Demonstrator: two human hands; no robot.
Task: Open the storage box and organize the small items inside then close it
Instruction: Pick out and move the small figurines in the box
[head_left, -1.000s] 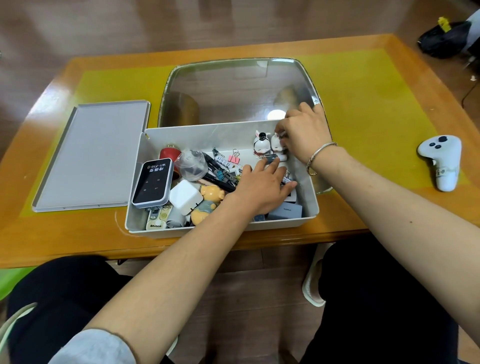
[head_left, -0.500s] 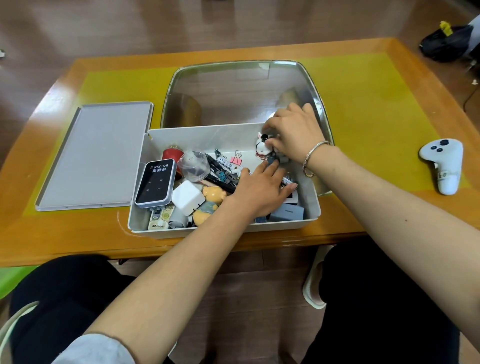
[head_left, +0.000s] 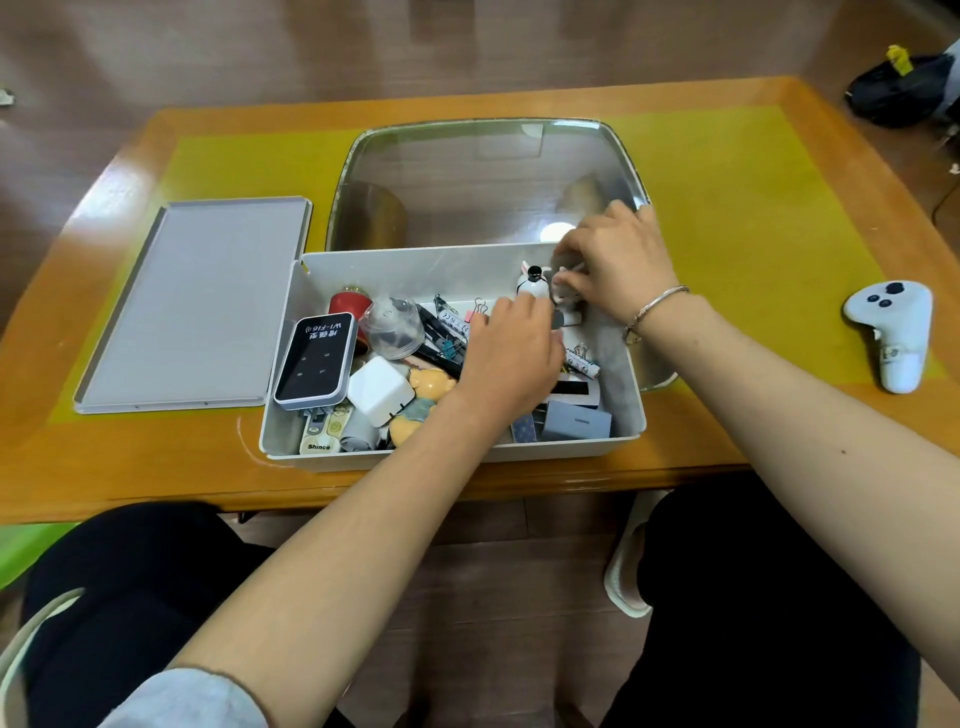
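lid (head_left: 192, 306) left of storage box (head_left: 447, 457)

A glossy orange wooden table (head_left: 130, 467) with a yellow-green inset bears a flat grey lid (head_left: 192, 306) (left), an open white storage box (head_left: 441, 460), a clear plastic tray (head_left: 488, 182) behind it, and a white handheld controller (head_left: 891, 332) far right.

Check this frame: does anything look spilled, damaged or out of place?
Nothing spilled or damaged. The storage box is a jumble, with items piled on one another. Its lid lies flat beside it. A white controller on the table seems unrelated.
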